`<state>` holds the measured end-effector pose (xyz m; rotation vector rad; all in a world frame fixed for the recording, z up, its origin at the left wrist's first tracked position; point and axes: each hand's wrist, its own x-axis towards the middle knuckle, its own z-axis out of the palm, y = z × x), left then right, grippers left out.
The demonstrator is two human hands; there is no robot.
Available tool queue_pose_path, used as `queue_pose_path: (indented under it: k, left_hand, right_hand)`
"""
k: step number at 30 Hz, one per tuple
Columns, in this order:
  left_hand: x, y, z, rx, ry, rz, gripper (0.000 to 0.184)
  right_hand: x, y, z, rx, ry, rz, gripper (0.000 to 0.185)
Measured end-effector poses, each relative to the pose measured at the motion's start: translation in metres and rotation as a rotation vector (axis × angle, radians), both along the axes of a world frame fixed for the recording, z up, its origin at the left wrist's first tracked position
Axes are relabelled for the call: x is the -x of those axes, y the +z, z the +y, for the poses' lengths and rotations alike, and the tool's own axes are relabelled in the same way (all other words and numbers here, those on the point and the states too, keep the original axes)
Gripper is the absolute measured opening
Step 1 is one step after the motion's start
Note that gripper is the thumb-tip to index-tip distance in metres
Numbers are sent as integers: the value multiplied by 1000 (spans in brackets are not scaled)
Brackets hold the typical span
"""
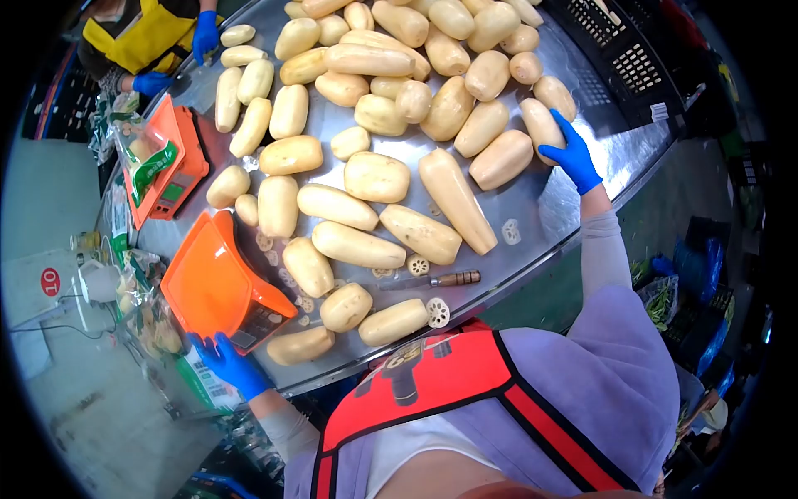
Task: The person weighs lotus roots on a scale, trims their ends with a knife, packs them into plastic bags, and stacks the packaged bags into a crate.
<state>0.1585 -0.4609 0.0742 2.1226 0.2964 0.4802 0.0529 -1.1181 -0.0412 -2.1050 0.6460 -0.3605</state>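
Observation:
My right hand (575, 156), in a blue glove, grips the near end of a pale peeled lotus root (542, 125) at the right side of the metal table. In a matching glove, my left hand (229, 366) has its fingers apart by the front corner of an orange weighing scale (218, 270), beside a green and white plastic bag (204, 378). Many lotus roots (376, 176) lie spread between the hands and heaped at the far side. A knife with a wooden handle (455, 279) rests near the table's front edge, close to a cut lotus slice (418, 265).
A second orange scale (166, 162) bears a green and clear bag. Across the far left corner, a co-worker's blue-gloved hand (205, 37) is at the table edge. A black crate (619, 58) stands at the far right. Lotus scraps (511, 231) lie on the metal table (532, 266).

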Motion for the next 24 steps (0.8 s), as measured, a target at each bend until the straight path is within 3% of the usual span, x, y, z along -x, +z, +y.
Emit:
queue_pose_path:
  k: [2,3,5,7,9,11,14,15,18,24]
  left_hand:
    - [-2,-2,3,24,-30,2,51]
    - [-1,-1,2,21,-22,3,51]
    - [2,1,-2,78,21,16,51]
    - [4,-5,10,54,5,3,51]
    - [9,-10,23,30,-1,-8,51]
    - [16,-12,32,-75,46,39,51]
    - [30,-12,43,-46,112,82,52]
    - [37,-11,46,-48,135,85,52]
    - [55,-11,56,-43,170,88,52]
    - [74,-18,72,13,206,77,53]
  right_hand:
    - [-12,-2,3,194,-25,124,63]
    - [-27,10,14,296,-50,13,57]
    - [-70,49,43,269,50,-229,53]
    - [-125,50,54,72,128,-332,51]
    - [-184,44,62,161,150,-301,59]
    - [-235,37,64,361,40,-112,66]
    - [-298,33,59,432,14,244,76]
    - [-311,30,65,525,-59,263,77]
    - [-337,28,75,435,-165,358,84]
    - [-340,18,62,407,-174,231,70]
